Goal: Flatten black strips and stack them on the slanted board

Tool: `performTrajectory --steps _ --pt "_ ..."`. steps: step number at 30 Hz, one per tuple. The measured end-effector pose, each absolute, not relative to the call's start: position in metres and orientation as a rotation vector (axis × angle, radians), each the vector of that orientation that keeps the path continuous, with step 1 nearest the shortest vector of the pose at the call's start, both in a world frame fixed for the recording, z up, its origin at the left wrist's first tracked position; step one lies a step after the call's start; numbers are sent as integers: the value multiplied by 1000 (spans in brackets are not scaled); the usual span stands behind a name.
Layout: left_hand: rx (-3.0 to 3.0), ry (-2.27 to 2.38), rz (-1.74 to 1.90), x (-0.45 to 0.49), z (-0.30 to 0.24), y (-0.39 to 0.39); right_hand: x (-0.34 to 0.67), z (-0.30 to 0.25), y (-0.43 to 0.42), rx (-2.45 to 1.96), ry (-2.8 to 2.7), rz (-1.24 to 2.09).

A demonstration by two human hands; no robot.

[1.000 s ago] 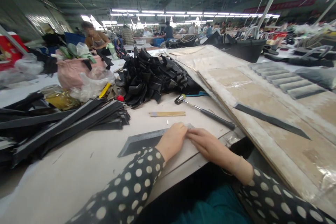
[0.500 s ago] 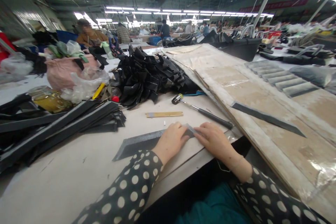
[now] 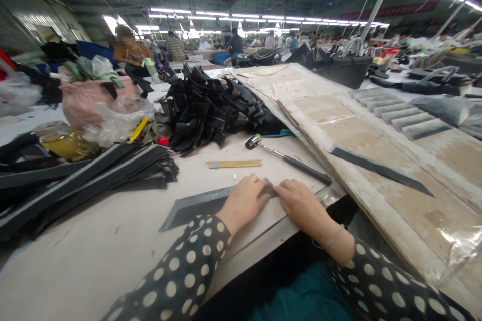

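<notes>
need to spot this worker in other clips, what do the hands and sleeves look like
The left hand and right hand are bare, without gloves. The left sleeve and right sleeve are black with round cream polka dots. A thin band or cord circles the right wrist; its details are too small to tell.

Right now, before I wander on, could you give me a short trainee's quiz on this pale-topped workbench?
1. What flat thing lies under the person's left hand?
2. True or false: the right hand grips the long, black-handled hammer with a shiny metal shaft.
3. What lies on the pale, smooth tabletop just beyond the left hand? a) a white ceramic plate; b) a narrow, flat, tan stick; c) an orange ball of yarn.

Key: 1. A dark grey strip with a lighter edge. 2. False; the hammer lies on the tabletop. 3. b.
</notes>
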State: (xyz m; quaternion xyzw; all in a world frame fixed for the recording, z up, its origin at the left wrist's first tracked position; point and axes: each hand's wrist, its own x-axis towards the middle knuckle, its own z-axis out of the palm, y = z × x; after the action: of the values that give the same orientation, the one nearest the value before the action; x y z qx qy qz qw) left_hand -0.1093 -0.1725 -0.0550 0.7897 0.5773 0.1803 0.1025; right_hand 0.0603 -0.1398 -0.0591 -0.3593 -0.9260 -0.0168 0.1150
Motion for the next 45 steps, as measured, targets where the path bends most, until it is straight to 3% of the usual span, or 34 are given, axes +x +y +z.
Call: performTrajectory --steps 8,19,28,36,45 --pt "2467 1796 439 -104 -52 -177 56 -61 -138 -1013 -2795 -273" --pt "2562 1838 254 -98 -44 -175 61 -60 -147 -1092 -2748 -247" --pt "2434 1812 246 -103 -42 -163 73 -53 -159 -1163 -2720 -93" --pt "2418 1797 331 -108 -43 -161 81 -44 -135 -1153 -2659 379" --pt "2465 1832 320 -112 -43 -165 59 -47 -121 -1067 -2768 197"
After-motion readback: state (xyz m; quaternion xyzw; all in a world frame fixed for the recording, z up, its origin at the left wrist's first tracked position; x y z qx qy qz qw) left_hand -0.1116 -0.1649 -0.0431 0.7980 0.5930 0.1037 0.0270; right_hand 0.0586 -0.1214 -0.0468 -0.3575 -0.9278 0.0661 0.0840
